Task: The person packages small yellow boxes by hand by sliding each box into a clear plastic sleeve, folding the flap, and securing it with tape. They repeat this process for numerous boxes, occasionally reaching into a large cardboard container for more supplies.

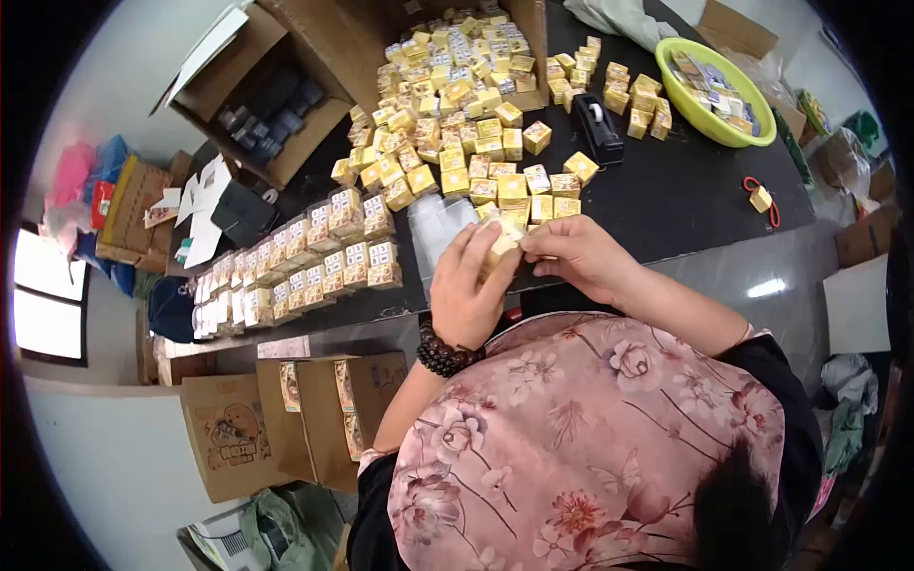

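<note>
My left hand (468, 285), with a dark beaded bracelet at the wrist, is wrapped round a small pale yellow box (501, 246) just past the table's front edge. The fingers of my right hand (571, 255) are pinched together at that box's right side; whatever they may hold is too small to make out. Many small yellow boxes (512, 187) lie loose behind my hands. A clear plastic sheet or bag (440, 226) rests left of them. Further left, stacked boxes (314, 243) stand in long rows.
A large carton (328, 43) spills yellow boxes at the back. A black tape dispenser (598, 133), a green basin (762, 133) and red-handled scissors (773, 217) are on the right. An open carton (309, 152) stands back left; other cartons (228, 438) are below the table.
</note>
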A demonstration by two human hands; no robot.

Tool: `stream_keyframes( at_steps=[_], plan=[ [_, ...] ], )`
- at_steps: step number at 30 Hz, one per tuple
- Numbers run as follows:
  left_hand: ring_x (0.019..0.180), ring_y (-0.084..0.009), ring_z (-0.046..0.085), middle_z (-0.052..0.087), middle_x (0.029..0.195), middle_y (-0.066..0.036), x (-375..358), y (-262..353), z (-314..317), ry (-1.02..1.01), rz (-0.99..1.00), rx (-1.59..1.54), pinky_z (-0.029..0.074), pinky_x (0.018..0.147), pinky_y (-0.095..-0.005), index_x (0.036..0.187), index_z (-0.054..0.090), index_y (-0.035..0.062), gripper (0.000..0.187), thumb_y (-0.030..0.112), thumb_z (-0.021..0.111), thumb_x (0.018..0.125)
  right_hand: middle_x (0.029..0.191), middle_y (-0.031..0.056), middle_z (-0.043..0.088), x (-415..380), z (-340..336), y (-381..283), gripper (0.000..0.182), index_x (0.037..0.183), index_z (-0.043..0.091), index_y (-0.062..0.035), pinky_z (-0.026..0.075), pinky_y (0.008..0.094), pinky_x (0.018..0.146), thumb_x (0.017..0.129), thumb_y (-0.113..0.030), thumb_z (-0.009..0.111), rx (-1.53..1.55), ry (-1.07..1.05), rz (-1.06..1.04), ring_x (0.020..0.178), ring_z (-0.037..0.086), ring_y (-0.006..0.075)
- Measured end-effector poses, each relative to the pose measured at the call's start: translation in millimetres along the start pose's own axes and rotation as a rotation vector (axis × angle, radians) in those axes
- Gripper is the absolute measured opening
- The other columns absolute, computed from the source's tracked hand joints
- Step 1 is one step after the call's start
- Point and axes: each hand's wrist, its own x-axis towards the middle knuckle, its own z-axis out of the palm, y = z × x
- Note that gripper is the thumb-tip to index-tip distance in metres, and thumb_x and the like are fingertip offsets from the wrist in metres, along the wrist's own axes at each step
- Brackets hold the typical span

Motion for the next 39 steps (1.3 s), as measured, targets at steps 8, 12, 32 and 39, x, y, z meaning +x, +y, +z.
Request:
stream_keyframes(
  at_steps=[8, 12, 32, 39],
  plan=[
    [0.11, -0.0344, 0.056, 0.053, 0.131, -0.009, -13, -1, 0, -0.082, -0.078, -0.053, 0.05, 0.087, -0.0412, 0.109, 0.065, 0.0137, 0.036, 0.004, 0.066, 0.075, 0.082, -0.0015, 0.066, 7, -6, 7, 0.015, 0.088, 0.068, -0.0075, 0.045, 0.0203, 0.064, 0.091, -0.022, 0.066, -0.234, 0.042, 0.067, 0.074, 0.059, 0.0059],
    [0.114, -0.0365, 0.053, 0.05, 0.135, -0.008, -17, 1, 4, -0.071, -0.16, -0.11, 0.048, 0.09, -0.0446, 0.115, 0.063, 0.0143, 0.04, 0.007, 0.063, 0.076, 0.082, -0.0028, 0.065, 8, -3, 8, 0.015, 0.085, 0.067, -0.0078, 0.044, 0.0208, 0.062, 0.092, -0.021, 0.067, -0.24, 0.08, 0.071, 0.071, 0.056, 0.0048],
    [0.12, -0.0287, 0.05, 0.039, 0.141, -0.016, -26, 8, 18, 0.14, -0.525, -0.903, 0.046, 0.095, -0.0388, 0.127, 0.049, 0.0044, 0.049, 0.005, 0.071, 0.083, 0.109, 0.0017, 0.058, 22, -8, 34, 0.034, 0.121, 0.053, -0.0033, 0.048, 0.0243, 0.078, 0.091, -0.012, 0.067, -0.556, -0.067, -0.481, 0.098, 0.055, 0.0074],
    [0.118, -0.0187, 0.048, 0.049, 0.13, -0.014, -36, -16, 9, -0.101, -0.902, -1.396, 0.036, 0.103, -0.0311, 0.148, 0.021, 0.0034, 0.067, 0.009, 0.059, 0.093, 0.131, 0.0049, 0.048, 28, -11, 16, 0.054, 0.141, 0.04, -0.0061, 0.048, 0.0242, 0.086, 0.091, -0.004, 0.062, -0.378, -0.337, -0.473, 0.111, 0.053, 0.011]
  ],
)
